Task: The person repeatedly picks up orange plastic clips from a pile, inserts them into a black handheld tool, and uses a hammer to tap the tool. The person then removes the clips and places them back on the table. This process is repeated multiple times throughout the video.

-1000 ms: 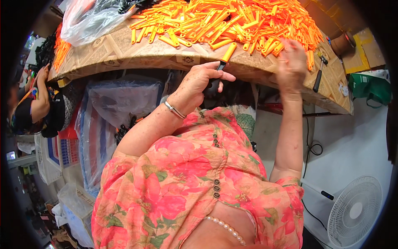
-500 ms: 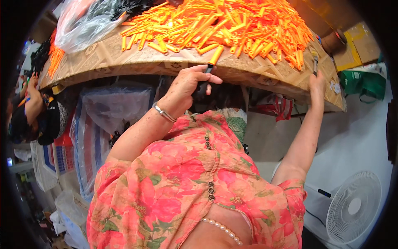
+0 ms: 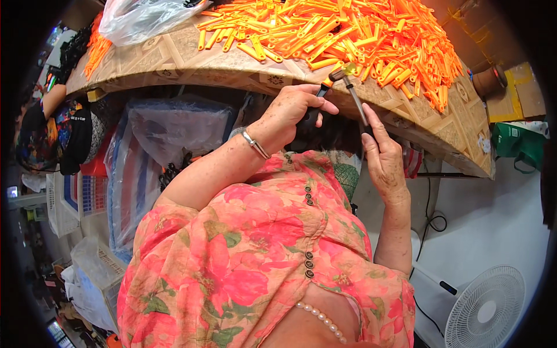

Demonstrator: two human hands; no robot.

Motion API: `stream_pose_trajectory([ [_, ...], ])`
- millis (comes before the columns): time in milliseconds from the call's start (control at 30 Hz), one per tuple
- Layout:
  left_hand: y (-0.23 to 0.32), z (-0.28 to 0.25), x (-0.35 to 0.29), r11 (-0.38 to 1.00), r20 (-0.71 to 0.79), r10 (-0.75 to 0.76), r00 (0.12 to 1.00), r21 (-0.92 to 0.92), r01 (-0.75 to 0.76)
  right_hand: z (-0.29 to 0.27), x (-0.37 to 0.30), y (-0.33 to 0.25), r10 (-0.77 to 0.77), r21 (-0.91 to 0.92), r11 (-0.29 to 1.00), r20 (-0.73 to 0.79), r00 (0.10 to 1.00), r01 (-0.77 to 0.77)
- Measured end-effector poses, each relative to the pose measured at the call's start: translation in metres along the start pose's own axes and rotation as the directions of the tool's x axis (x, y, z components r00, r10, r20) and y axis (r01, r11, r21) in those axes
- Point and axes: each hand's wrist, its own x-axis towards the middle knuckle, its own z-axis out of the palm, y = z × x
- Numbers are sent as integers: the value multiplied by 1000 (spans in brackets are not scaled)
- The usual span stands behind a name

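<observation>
Just in front of the table edge, my left hand grips a slim black piece with an orange end, pointing up and away from me. My right hand is closed round the handle of a small hammer, thumb and fingers along the shaft. The hammer head lies over the orange end; whether they touch, I cannot tell. Beyond both hands, a large heap of orange plastic handles covers the patterned table.
A spool and cardboard box stand at the table's right end, above a green bag. A white fan is at lower right. A clear plastic bag lies on the table's left. Another person's arm shows far left.
My right hand has brought the hammer from the table's right end leftward to the orange-ended piece. My left hand keeps hold of that piece. The view has shifted slightly.
</observation>
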Motion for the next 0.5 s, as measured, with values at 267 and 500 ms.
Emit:
stream_pose_trajectory([
  [267,-7,-1,5,999,-10,40,999,22,-40,-1,2,1,-93,-208,974,14,996,94],
  [500,-7,-1,5,1000,-25,25,999,8,-25,3,13,-1,-296,-228,938,-133,946,261],
])
